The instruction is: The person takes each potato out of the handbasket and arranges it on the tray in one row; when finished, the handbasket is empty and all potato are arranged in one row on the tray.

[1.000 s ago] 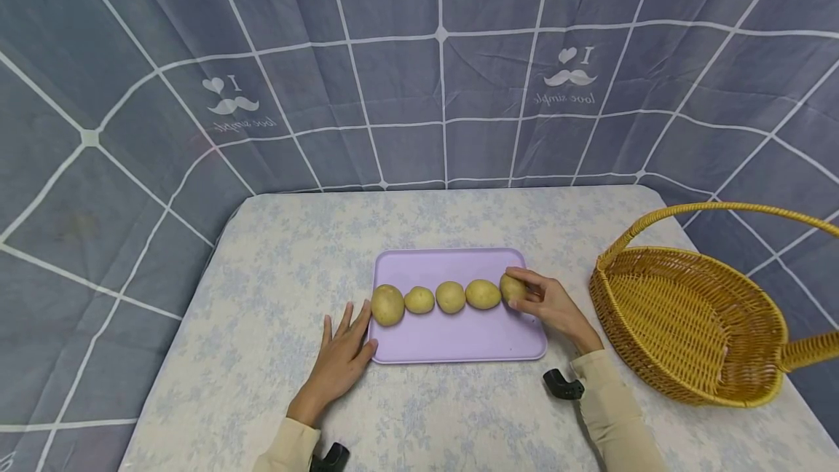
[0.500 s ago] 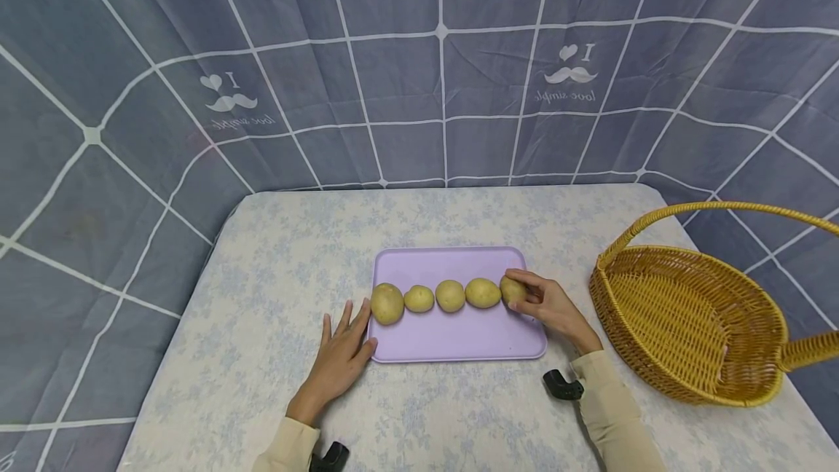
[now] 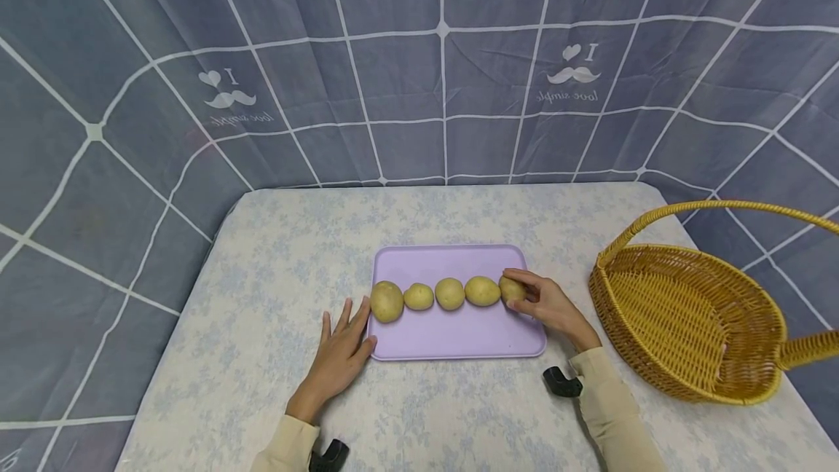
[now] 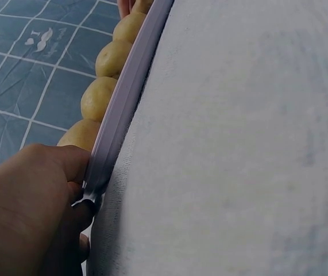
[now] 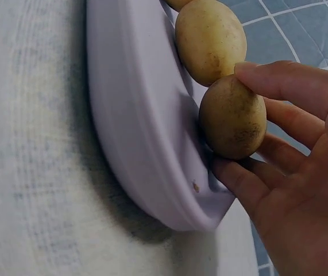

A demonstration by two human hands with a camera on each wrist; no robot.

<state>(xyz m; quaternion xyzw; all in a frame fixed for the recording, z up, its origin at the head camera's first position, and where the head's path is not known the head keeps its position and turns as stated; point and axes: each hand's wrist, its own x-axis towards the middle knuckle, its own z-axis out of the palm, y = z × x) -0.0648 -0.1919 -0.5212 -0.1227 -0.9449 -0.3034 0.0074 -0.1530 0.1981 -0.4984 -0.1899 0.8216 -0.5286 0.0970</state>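
Several potatoes stand in a row across a lilac tray (image 3: 452, 344). The largest potato (image 3: 387, 302) is at the left end. My right hand (image 3: 549, 306) grips the rightmost potato (image 5: 233, 117) between thumb and fingers; it sits at the tray's right side, against its neighbour (image 5: 211, 41). My left hand (image 3: 336, 355) lies with fingers spread at the tray's left edge, fingertips close to the largest potato. In the left wrist view the left thumb (image 4: 72, 163) is at the tray's rim, and the other fingers are partly hidden below it.
A yellow wicker basket (image 3: 688, 326) with a tall handle stands to the right of the tray. A pale flowered cloth (image 3: 288, 253) covers the table. Behind hangs a blue-grey checked curtain (image 3: 406, 86). Black wrist devices (image 3: 561, 382) sit beside both sleeves.
Both hands, the potatoes and the tray stay as they were. Only the head view has shifted very slightly.
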